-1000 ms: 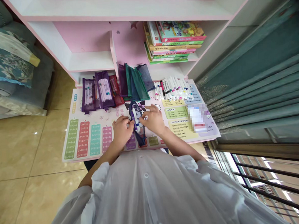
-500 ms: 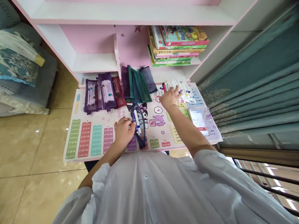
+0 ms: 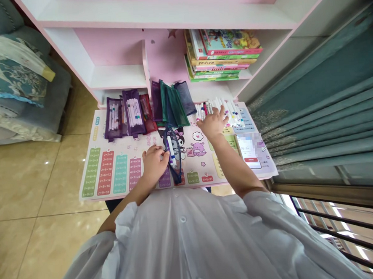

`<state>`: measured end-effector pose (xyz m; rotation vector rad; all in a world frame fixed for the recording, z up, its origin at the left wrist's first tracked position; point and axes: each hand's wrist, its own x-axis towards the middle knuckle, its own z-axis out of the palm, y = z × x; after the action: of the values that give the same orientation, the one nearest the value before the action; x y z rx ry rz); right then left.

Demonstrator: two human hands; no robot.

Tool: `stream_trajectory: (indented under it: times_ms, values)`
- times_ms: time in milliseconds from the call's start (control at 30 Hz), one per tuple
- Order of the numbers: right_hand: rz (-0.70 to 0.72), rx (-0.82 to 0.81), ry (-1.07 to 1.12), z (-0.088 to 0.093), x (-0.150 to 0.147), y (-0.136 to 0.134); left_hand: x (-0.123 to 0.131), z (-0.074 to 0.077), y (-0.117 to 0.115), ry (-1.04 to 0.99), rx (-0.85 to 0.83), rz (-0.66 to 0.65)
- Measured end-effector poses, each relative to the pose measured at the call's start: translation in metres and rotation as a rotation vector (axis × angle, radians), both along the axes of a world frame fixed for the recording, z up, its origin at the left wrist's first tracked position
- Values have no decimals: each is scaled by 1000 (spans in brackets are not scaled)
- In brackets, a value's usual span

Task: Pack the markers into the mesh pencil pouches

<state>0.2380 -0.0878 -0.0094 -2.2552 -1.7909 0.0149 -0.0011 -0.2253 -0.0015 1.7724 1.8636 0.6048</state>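
My left hand is closed on the left edge of a dark blue mesh pouch near the front of the desk. White markers with dark blue and purple parts lie in the pouch's opening. My right hand is over the near side of a pile of white markers at the back right, its fingers spread. Purple mesh pouches filled with markers and a red pouch lie at the back left. Green mesh pouches rest at the back middle.
A phone lies at the desk's right side. Stacked books stand in the pink and white shelf behind. A printed mat covers the desk. Curtains hang on the right, and a sofa is at the left.
My right hand has shifted slightly at the marker pile. My left hand stays at the blue pouch. The phone's screen shows more clearly.
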Motion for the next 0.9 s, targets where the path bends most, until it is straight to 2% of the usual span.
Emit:
stream_trajectory:
  times_ms: [100,200,400,633,900]
  values:
    - [69,84,135,12,-12,-38,0,-1,0,-1,6,-2]
    - [219,99,305,21,-27,-76,1,0,1,1,-2,-5]
    - [422,51,422,24,-58,-125,3,3,0,1,10,10]
    - [422,-33,380,18,-79,-138,1,3,0,2,21,12]
    - [421,-112,287,23,-89,-141,1,1,0,6,27,16]
